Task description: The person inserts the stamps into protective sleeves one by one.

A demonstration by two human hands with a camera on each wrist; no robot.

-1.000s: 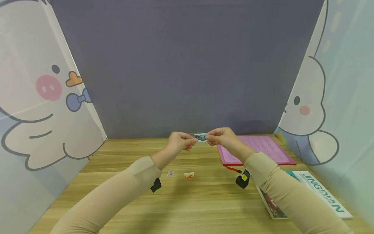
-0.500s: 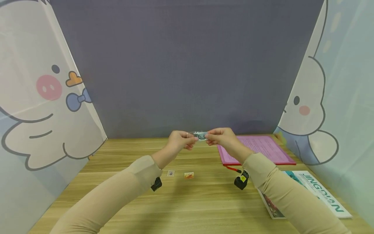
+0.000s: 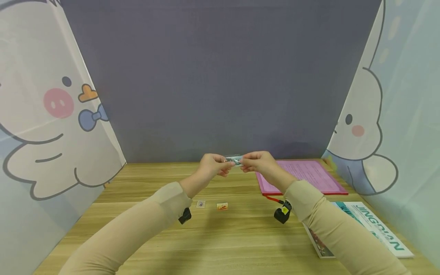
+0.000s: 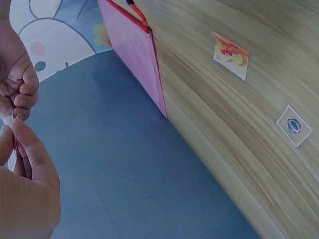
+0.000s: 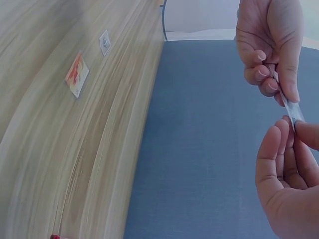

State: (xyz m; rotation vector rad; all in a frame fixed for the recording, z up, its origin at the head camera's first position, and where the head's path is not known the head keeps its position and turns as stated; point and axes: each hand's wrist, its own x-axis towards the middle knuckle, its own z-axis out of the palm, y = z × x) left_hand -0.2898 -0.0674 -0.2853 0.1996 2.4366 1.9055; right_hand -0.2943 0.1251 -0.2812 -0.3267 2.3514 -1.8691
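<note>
- Left hand [image 3: 212,167] and right hand [image 3: 258,164] each pinch one end of a small clear sleeve [image 3: 233,159], held above the table [image 3: 220,236].
- Best kept taut with light fingertip pressure, so it doesn't crease.

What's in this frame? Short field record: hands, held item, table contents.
left hand: pinches one end of the small strip
right hand: pinches the other end
small strip: held in the air above the table, between both hands
table: wooden
two stamps: orange stamp, grey stamp, lying flat, apart
pink folder: far right
magazine: near right
</note>
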